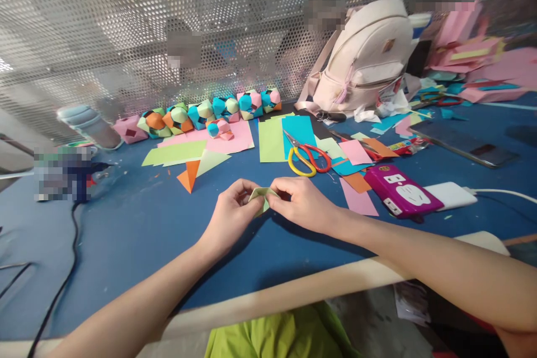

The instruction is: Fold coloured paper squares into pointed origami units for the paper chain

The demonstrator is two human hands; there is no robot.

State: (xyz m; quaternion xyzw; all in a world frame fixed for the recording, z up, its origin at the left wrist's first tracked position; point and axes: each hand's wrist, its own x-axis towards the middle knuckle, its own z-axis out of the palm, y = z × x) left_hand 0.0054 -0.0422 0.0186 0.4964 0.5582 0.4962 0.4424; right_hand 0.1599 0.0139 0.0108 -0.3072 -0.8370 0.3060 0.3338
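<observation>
Between my two hands is a small piece of pale green paper, partly folded. My left hand pinches its left side, thumb on the near face. On the other side, my right hand pinches the paper in the same way; the fingertips behind it are hidden. Just beyond my hands lie an orange folded paper piece and a pale green one. Scissors with red and yellow handles rest beyond my right hand.
A row of folded paper balls lines the mesh panel. A tumbler stands at left, a cream backpack at back right. To the right lie coloured sheets, a purple case, a white power bank and a phone.
</observation>
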